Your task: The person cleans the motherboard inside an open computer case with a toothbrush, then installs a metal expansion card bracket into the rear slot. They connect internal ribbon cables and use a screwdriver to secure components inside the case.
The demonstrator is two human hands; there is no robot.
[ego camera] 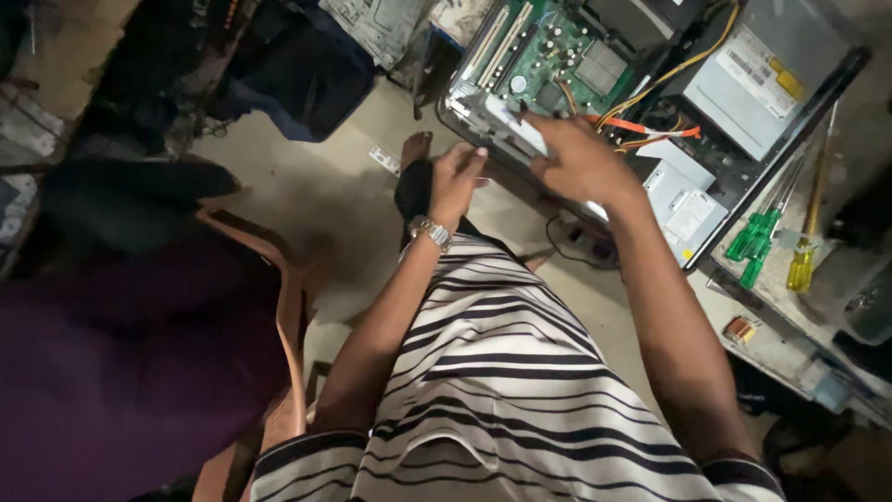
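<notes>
Leftmost, the left hand (455, 177), wristwatch on, hovers loosely curled just short of the open computer case (743, 177), gripping nothing visible. Further right, the right hand (581, 158) lies nearer, fingers spread on the case's near edge beside the green motherboard (544, 56); any hold is unclear. Its long axis runs diagonally. Right again, green-handled screwdrivers (757, 242) rest on a cluttered bench, dim workshop floor below.

Head view, steeply downward, near.
</notes>
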